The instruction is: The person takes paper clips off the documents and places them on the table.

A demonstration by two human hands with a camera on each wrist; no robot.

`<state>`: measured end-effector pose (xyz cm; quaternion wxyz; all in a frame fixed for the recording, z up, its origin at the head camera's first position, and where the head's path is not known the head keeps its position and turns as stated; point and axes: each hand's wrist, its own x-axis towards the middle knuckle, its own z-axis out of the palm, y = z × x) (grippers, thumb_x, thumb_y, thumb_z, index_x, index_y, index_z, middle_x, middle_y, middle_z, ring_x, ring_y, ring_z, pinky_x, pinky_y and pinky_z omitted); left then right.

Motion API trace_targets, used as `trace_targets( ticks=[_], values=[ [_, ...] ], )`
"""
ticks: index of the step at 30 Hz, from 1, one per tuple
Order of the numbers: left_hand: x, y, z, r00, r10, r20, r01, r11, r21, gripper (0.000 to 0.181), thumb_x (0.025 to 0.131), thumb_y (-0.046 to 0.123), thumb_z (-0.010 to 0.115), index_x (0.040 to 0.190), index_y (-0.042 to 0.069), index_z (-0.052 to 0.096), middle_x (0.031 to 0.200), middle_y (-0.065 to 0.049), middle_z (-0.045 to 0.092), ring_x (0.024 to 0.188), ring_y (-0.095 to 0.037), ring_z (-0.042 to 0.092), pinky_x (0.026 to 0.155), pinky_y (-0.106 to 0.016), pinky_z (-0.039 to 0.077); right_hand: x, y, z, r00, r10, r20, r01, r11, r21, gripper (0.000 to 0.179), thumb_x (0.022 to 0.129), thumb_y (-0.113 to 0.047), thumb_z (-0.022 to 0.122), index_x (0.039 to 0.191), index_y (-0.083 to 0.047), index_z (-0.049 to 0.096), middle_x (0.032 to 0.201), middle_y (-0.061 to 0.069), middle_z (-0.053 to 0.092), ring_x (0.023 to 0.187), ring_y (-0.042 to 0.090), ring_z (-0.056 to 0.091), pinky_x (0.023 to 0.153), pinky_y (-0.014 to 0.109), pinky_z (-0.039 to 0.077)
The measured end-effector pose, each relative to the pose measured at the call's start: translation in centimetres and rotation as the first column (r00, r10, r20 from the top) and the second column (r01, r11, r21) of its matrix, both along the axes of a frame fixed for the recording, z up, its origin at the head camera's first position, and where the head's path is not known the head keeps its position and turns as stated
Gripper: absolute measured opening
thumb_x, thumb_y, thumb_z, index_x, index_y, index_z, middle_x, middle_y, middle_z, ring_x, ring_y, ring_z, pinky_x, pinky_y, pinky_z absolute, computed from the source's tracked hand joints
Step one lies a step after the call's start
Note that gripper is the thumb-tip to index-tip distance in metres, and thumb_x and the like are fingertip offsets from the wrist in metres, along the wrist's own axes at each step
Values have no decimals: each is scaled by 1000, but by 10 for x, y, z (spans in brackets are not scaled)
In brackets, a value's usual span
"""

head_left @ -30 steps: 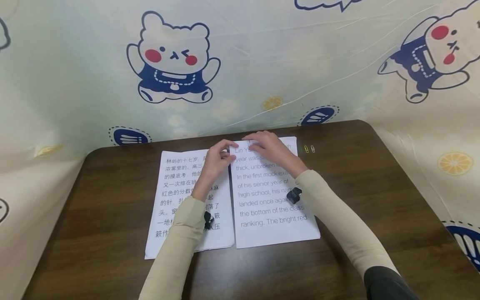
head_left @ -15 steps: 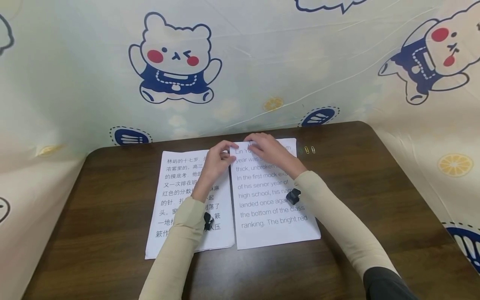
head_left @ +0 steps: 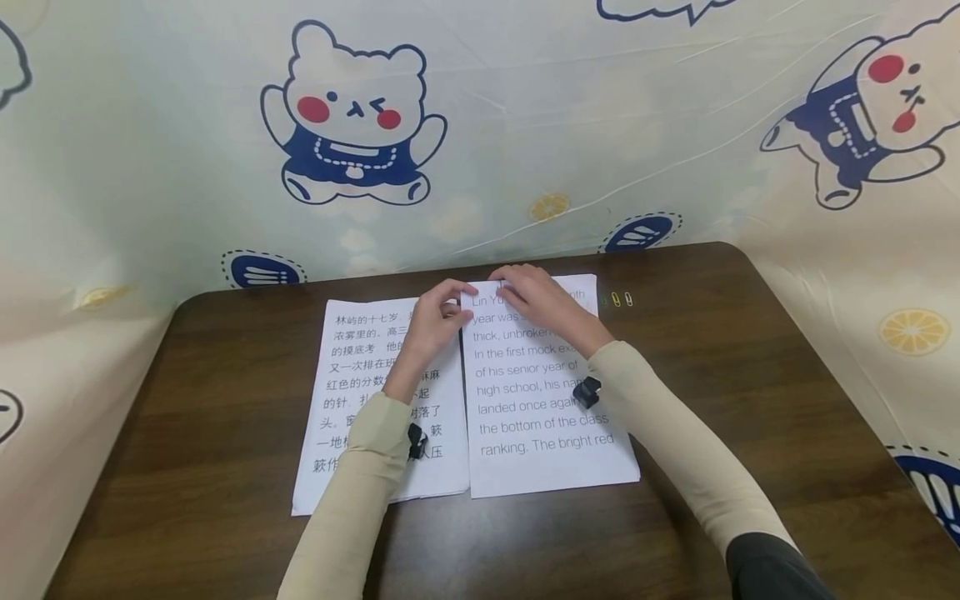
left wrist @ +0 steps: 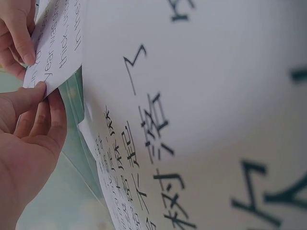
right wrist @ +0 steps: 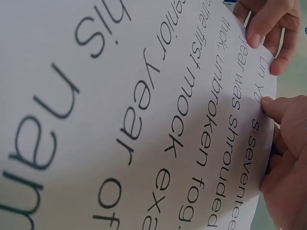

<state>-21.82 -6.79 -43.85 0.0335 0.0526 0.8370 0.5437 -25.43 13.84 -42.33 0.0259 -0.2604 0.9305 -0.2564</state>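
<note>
A white sheet of paper with large English print (head_left: pixel 540 467) lies on the right half of the paper area. My left hand (head_left: pixel 433 321) pinches its top left corner between thumb and fingers, as the left wrist view also shows. Along the top edge, my right hand (head_left: pixel 546 302) pinches the same paper, thumb (right wrist: pixel 276 110) on the printed face and fingers behind it. A tiny dark mark shows by the right fingertips in the head view, too small to tell what it is. Under my left forearm lies a stack of paper with Chinese print (head_left: pixel 352 358).
Right of the English sheet's top corner lie a yellow paper clip (head_left: pixel 617 299), a white paper clip (head_left: pixel 628 298) and a dark green one (head_left: pixel 603 300). A brown wooden table (head_left: pixel 195 417) carries everything. Behind it hangs a cartoon-printed curtain (head_left: pixel 495 125).
Both hands keep their hold at the top of the English sheet. Its lower edge has shifted very slightly to the left; the rest looks the same.
</note>
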Motion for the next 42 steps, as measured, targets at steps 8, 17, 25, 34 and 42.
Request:
trace_targets(
  ticks=[8,17,25,34,42],
  values=[
    [0,0,0,1000,-10,-13,10,1000,6,32,94,-1,65,119,19,65,123,-9,62,107,-29,70,96,-41,56,0,-1,-2,999,-27,-17,27,1000,-4,35,106,-26,48,139,-16,57,137,6,62,132,26,54,114,46,41],
    [-2,-1,-2,1000,-11,-18,11,1000,10,32,93,-2,65,119,18,66,126,-9,61,107,-30,69,96,-41,56,-1,-2,-2,998,-53,15,54,998,-22,36,106,-28,49,140,-18,56,138,5,62,131,25,54,113,46,42],
    [-1,0,-2,1000,-10,-29,11,1000,12,32,93,-2,65,119,17,66,124,-10,62,107,-30,70,96,-41,56,-2,-1,-4,993,-69,94,82,986,-144,33,105,-25,52,136,-17,60,133,6,65,123,23,59,108,43,47],
    [0,0,-1,1000,-12,-20,12,1000,1,33,93,-3,65,119,17,66,127,-10,60,106,-29,70,93,-40,57,1,-3,-5,985,-91,147,127,959,-253,33,104,-20,55,135,-15,61,134,9,65,125,27,62,107,43,49],
    [0,-1,-2,1000,-12,-24,13,1000,5,32,93,-2,65,119,17,66,127,-10,60,109,-30,69,97,-41,56,1,-2,-8,984,-112,135,147,946,-290,34,102,-22,59,135,-15,63,136,8,66,125,27,63,107,42,50]
  ],
)
